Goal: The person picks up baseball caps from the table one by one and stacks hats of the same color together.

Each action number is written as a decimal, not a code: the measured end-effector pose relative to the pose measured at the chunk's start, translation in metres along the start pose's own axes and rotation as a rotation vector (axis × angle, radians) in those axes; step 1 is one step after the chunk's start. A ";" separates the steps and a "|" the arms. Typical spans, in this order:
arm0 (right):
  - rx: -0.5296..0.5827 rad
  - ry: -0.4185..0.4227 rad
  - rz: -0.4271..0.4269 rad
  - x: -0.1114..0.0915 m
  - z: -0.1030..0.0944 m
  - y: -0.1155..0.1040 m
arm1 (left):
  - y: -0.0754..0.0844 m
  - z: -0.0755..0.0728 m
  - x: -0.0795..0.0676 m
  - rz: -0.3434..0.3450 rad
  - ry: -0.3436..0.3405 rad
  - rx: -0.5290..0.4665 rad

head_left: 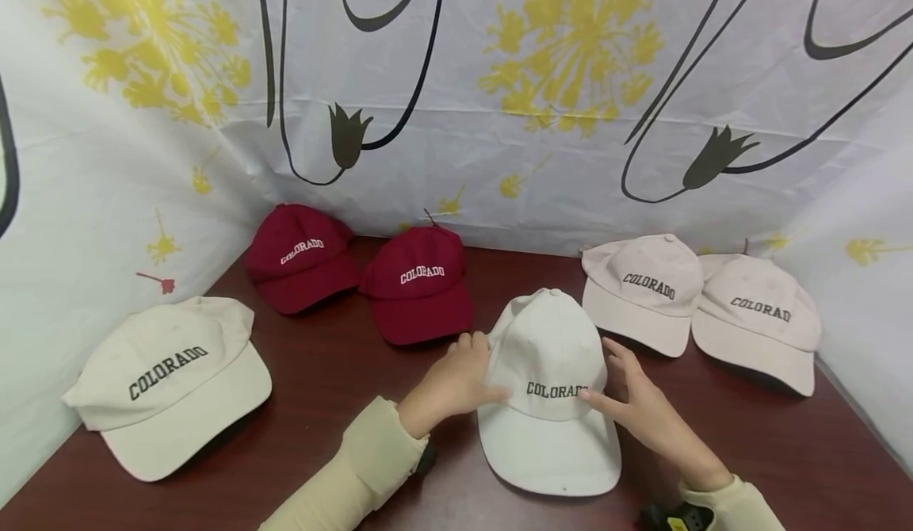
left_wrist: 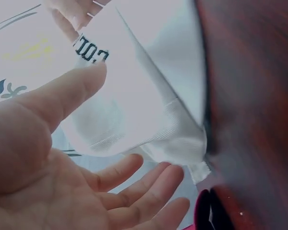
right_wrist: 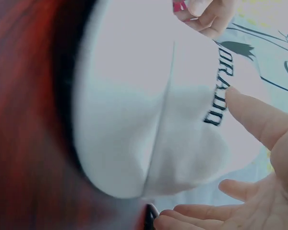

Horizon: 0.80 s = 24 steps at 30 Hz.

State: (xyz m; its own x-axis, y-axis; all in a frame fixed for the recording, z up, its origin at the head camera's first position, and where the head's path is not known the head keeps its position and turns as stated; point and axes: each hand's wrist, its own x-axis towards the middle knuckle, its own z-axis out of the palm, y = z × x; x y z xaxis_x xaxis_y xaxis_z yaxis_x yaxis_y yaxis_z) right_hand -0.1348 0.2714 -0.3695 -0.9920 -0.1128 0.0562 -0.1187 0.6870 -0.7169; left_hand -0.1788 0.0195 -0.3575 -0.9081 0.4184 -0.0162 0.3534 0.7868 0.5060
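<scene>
A white baseball cap with dark COLORADO lettering sits on the table at front centre, its brim towards me. My left hand is at the cap's left side, thumb over the front panel near the lettering. In the left wrist view its fingers are loosely spread beside the cap's back edge. On the other side is my right hand, thumb tip at the end of the lettering. The right wrist view shows this hand's fingers extended beside the crown, not curled round it.
Two dark red caps stand at the back left. Two pale pinkish caps sit side by side at the back right. A cream cap lies at the left. Behind the dark wooden table hangs a patterned white cloth.
</scene>
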 end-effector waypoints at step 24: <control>0.049 0.032 -0.067 -0.011 -0.038 -0.003 | 0.053 -0.025 0.019 0.193 0.190 0.044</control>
State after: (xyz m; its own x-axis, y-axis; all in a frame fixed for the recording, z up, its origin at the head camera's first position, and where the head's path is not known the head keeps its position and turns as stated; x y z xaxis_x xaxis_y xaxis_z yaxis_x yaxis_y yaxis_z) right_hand -0.1254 0.2979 -0.3414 -0.9829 -0.1333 0.1267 -0.1831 0.6429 -0.7437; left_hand -0.1828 0.0573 -0.3094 -0.8471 0.4732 0.2417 0.5301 0.7215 0.4455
